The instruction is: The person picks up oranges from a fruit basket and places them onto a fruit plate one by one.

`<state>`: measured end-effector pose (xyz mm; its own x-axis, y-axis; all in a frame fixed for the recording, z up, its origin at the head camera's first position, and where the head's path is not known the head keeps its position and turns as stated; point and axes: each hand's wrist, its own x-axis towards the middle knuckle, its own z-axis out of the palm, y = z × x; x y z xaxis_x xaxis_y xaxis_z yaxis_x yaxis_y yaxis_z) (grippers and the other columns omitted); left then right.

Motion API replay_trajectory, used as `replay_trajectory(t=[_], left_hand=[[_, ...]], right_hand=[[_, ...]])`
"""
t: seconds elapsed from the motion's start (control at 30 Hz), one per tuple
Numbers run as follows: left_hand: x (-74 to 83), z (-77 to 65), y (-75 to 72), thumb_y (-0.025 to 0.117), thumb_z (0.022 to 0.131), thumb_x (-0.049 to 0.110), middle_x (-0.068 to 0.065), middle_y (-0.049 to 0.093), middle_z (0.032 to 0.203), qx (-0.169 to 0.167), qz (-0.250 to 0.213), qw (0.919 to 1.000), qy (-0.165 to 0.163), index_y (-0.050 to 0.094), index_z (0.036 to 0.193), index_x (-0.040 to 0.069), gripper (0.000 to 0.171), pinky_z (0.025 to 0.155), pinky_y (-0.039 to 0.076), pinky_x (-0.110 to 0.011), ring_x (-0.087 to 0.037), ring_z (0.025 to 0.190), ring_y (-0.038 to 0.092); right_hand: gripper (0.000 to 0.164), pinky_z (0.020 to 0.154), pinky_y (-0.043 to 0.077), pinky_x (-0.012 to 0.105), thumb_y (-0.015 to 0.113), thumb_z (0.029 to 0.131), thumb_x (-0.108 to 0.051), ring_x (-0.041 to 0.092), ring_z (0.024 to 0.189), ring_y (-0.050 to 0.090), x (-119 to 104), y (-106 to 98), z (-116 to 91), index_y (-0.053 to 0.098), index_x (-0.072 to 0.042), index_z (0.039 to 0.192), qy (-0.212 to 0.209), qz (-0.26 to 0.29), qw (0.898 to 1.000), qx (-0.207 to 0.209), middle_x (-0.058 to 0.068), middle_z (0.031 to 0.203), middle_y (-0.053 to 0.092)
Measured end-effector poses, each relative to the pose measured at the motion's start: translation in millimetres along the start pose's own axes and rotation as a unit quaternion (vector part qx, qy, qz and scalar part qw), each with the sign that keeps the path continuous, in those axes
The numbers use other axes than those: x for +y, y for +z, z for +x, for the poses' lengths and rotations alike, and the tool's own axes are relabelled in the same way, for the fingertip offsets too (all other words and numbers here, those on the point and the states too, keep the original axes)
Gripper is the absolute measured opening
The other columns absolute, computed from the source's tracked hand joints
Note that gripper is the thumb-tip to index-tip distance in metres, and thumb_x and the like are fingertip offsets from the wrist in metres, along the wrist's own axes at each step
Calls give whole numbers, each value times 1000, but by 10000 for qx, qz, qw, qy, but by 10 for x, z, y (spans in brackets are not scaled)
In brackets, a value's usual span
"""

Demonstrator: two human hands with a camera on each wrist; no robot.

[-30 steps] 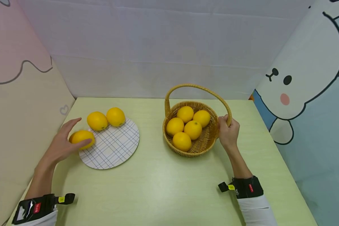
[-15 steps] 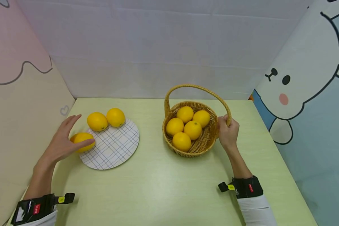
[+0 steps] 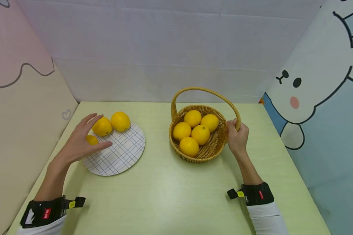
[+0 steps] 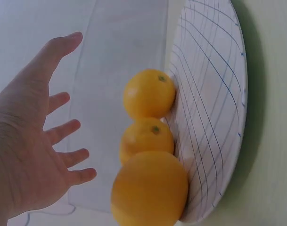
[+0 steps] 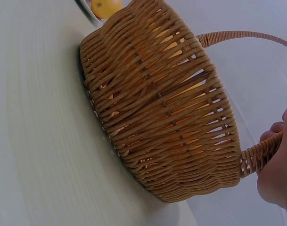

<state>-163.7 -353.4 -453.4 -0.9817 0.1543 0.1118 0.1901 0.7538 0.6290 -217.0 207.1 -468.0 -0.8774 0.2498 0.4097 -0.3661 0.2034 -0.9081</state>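
Note:
Three oranges lie on a round white plate (image 3: 120, 153) with a blue grid pattern: a far one (image 3: 120, 121), one beside it (image 3: 102, 127), and a nearer one (image 3: 92, 140) mostly hidden in the head view. My left hand (image 3: 80, 140) hovers over the plate's left side, fingers spread. In the left wrist view a gap shows between that hand (image 4: 35, 141) and the oranges, the closest (image 4: 150, 190) at the bottom. My right hand (image 3: 238, 135) grips the handle base of a wicker basket (image 3: 214, 150) holding several oranges (image 3: 200, 134).
The basket's tall arched handle (image 3: 197, 88) rises over its far side. Plate and basket stand apart on a pale green table (image 3: 159, 192). Printed cloth walls (image 3: 164, 65) enclose the table at the back and both sides.
My left hand has moved off the nearer orange, up and to the right, leaving it on the plate. My right hand and the basket have stayed put.

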Motion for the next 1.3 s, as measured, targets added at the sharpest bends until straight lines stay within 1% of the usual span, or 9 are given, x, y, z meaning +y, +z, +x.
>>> replay_trajectory(t=[0.23, 0.37, 0.43, 0.6, 0.67, 0.73, 0.97, 1.17, 1.3], left_hand=[[388, 172, 174, 100, 85, 39, -9, 27, 188, -311, 0, 9986, 420, 46, 174, 26, 105, 125, 31, -88, -50, 170, 26], [609, 268, 314, 100, 86, 42, -1, 27, 188, -548, 81, 9959, 719, 45, 174, 35, 104, 128, 34, -83, -43, 172, 27], [729, 313, 387, 98, 87, 45, -1, 27, 188, -686, 186, 9933, 908, 43, 174, 36, 103, 128, 36, -81, -42, 171, 28], [1013, 397, 564, 97, 88, 47, -7, 32, 186, -979, 293, 9823, 1572, 47, 173, 28, 101, 127, 41, -76, -43, 168, 35], [1114, 426, 630, 96, 88, 46, -9, 33, 186, -1095, 321, 9765, 1830, 48, 173, 24, 101, 129, 40, -74, -43, 168, 36], [1207, 457, 695, 95, 88, 48, -9, 34, 185, -1186, 400, 9715, 2015, 48, 173, 24, 100, 131, 40, -72, -41, 169, 37], [1528, 634, 916, 94, 88, 51, -13, 38, 183, -1265, 498, 9551, 2633, 51, 170, 21, 97, 133, 37, -71, -41, 169, 39], [1802, 784, 1068, 94, 88, 52, -16, 40, 182, -1494, 479, 9429, 2939, 52, 170, 19, 98, 137, 35, -67, -40, 169, 39], [1941, 882, 1171, 92, 90, 53, -14, 39, 183, -1761, 470, 9386, 2930, 51, 171, 20, 97, 138, 34, -65, -39, 170, 38]], right_hand=[[45, 46, 21, 20, 56, 110, -1, 4, 49, 31, 3, 1, 2, 47, -7, 66, 20, 4, 10000, 26, -11, 57, 47], [45, 46, 22, 20, 56, 110, -1, 5, 49, 31, -6, 5, 1, 47, -9, 66, 31, -26, 10000, 41, -12, 57, 48], [45, 46, 22, 21, 57, 110, -1, 5, 49, 31, -7, 2, -3, 47, -9, 66, 52, -41, 10000, 49, -11, 57, 48], [45, 46, 22, 20, 57, 110, -1, 5, 49, 31, -18, 2, -17, 47, -8, 66, 45, 2, 10000, 9, -11, 57, 47], [45, 46, 22, 20, 58, 110, -2, 5, 49, 31, -22, 2, -17, 47, -8, 67, 39, 19, 10000, -4, -10, 57, 48], [45, 46, 22, 20, 58, 110, -2, 6, 49, 32, -20, 1, -13, 48, -7, 67, 46, 6, 10000, 5, -9, 57, 48], [44, 47, 22, 18, 57, 110, 0, 3, 50, 32, -9, 7, 1, 48, -9, 68, 121, -117, 9998, 99, -14, 58, 48], [43, 47, 21, 16, 53, 109, 4, 0, 51, 32, -32, 17, -10, 48, -8, 68, 197, -115, 9997, 105, -17, 58, 47], [43, 47, 22, 16, 55, 110, 1, 1, 51, 33, -22, 14, -6, 49, -10, 68, 90, -139, 9998, 68, -16, 59, 48]])
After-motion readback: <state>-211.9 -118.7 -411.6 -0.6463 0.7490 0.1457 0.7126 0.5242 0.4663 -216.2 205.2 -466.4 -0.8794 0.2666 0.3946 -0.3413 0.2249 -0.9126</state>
